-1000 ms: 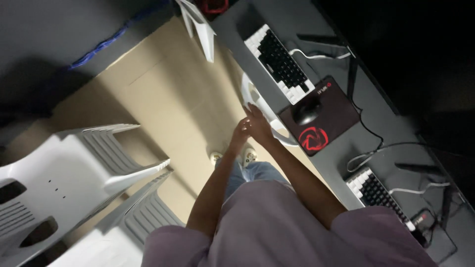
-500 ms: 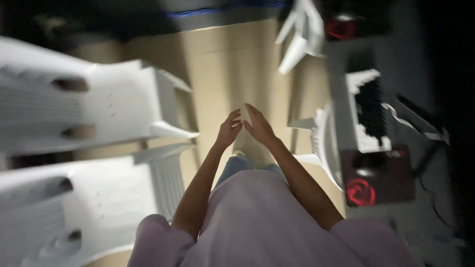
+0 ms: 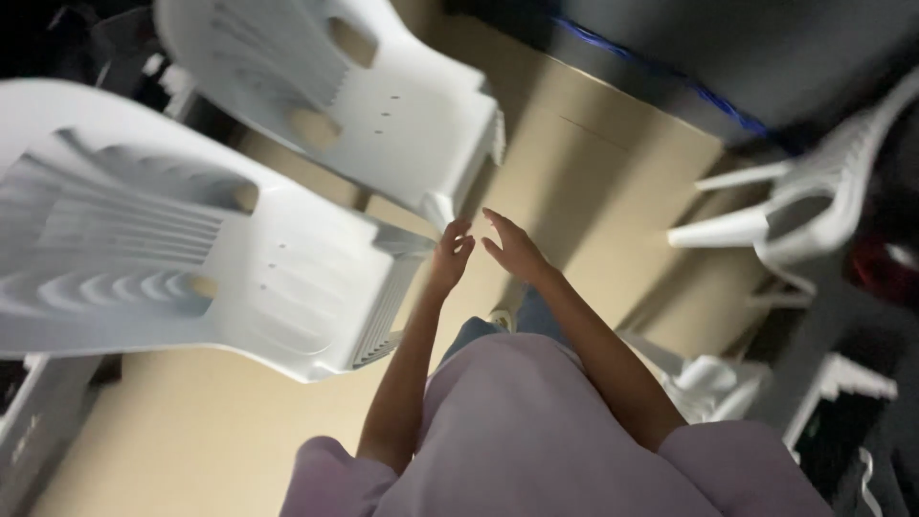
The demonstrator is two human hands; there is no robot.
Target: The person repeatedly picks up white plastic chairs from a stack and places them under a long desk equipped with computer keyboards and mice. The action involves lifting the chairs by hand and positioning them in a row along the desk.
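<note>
The nearer white plastic chair (image 3: 239,278) stands just left of a person's raised hands, where half a second ago the chairs sat farther off to the side, the view having swung from the keyboards toward the seats. The left hand (image 3: 450,254), fingers loosely curled and holding nothing, hovers by the chair's front corner; the right hand (image 3: 515,251) is open and empty beside it. A second white chair (image 3: 383,105) stands behind, another (image 3: 814,201) to the right, above the tan floor (image 3: 593,163).

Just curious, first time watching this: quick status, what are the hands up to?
Left hand and right hand both open, empty, raised close together. Nearest white plastic chair just left of left hand; contact unclear. Second white chair behind it. Tan floor ahead.
</note>
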